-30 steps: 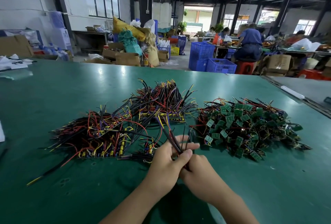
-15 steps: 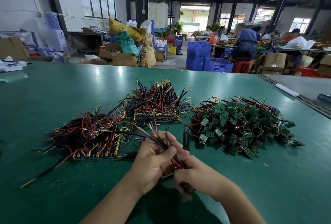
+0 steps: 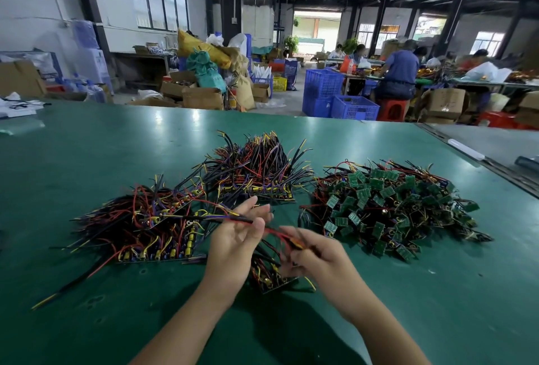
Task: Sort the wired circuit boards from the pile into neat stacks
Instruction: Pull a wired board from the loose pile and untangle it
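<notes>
circuit board (image 3: 273, 279) (dangling low), left hand (image 3: 235, 240) pinching black wires (image 3: 230, 218), right hand (image 3: 319, 256) pinching red wires (image 3: 280, 233)

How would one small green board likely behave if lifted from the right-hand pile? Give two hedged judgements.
It would probably snag: the green board pile has red and black wires tangled through it, so neighbours may lift too. Each board looks small and thin, so likely light, with floppy wires.
</notes>
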A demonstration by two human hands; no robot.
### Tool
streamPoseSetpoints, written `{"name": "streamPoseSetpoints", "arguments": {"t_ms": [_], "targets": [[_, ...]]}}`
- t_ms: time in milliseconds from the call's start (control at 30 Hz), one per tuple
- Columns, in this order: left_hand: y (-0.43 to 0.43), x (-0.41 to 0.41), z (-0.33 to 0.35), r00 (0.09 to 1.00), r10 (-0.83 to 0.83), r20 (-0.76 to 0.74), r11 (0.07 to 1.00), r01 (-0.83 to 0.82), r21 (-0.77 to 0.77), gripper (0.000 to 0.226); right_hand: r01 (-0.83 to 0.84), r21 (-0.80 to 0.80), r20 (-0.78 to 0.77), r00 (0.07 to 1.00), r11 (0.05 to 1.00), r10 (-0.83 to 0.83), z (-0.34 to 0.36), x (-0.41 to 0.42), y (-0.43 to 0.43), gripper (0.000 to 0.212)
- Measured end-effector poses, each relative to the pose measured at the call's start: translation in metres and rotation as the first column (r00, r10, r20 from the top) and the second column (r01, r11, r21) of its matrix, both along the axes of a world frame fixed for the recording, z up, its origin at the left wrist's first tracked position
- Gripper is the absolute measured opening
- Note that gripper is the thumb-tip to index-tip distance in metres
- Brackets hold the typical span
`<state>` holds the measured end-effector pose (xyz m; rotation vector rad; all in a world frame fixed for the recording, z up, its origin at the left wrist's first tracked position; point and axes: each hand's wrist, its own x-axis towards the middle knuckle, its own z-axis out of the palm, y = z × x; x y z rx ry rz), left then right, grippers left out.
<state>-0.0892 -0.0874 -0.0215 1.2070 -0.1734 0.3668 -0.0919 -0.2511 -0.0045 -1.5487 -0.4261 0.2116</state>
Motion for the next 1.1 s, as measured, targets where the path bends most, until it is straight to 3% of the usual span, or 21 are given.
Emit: {"name": "streamPoseSetpoints", "arguments": {"t_ms": [100, 167, 233, 300, 400, 567, 833, 933, 1000, 1100], "targets": [[0.003, -0.001, -0.008, 0.973, 0.224, 0.061, 0.938, -0.232, 0.257, 0.034, 0.167, 0.046, -0.005, 0.986, 0.985, -0.166, 0.001, 0.011, -0.018, 0.039], [0.007, -0.001, -0.012, 0.922, 0.369, 0.114, 0.839, -0.384, 0.386, 0.019, 0.287, 0.103, -0.067, 0.957, 0.952, -0.281, -0.002, 0.017, -0.029, 0.036], [0.01, 0.0, -0.018, 0.895, 0.415, 0.165, 0.732, -0.436, 0.523, 0.012, 0.384, 0.144, -0.137, 0.921, 0.912, -0.366, -0.006, 0.023, -0.036, 0.034], [0.011, 0.0, -0.021, 0.913, 0.36, 0.193, 0.614, -0.388, 0.687, 0.015, 0.451, 0.124, -0.179, 0.886, 0.884, -0.427, -0.01, 0.027, -0.042, 0.033], [0.009, -0.002, -0.023, 0.968, 0.178, 0.177, 0.415, -0.237, 0.879, 0.042, 0.5, -0.065, -0.093, 0.858, 0.863, -0.505, -0.013, 0.033, -0.05, 0.033], [0.013, 0.0, -0.027, 0.998, 0.037, 0.055, 0.185, -0.061, 0.981, 0.057, 0.525, -0.335, 0.1, 0.845, 0.782, -0.525, -0.011, 0.033, -0.072, 0.031], [0.018, 0.001, -0.025, 1.0, -0.031, 0.002, 0.144, 0.002, 0.99, 0.038, 0.474, -0.679, 0.356, 0.88, 0.56, -0.314, -0.026, 0.004, -0.105, 0.027], [0.02, 0.001, -0.022, 0.997, -0.07, 0.02, 0.161, -0.009, 0.987, 0.027, 0.451, -0.806, 0.414, 0.892, 0.383, -0.181, -0.033, 0.003, -0.108, 0.065], [0.022, 0.001, -0.021, 0.995, -0.093, 0.031, 0.228, -0.009, 0.974, 0.022, 0.424, -0.843, 0.394, 0.906, 0.331, -0.155, -0.034, 0.002, -0.11, 0.082], [0.024, -0.001, -0.016, 0.997, -0.057, 0.048, 0.438, -0.018, 0.899, 0.008, 0.382, -0.879, 0.364, 0.924, 0.287, -0.114, -0.033, 0.0, -0.116, 0.096]]}}
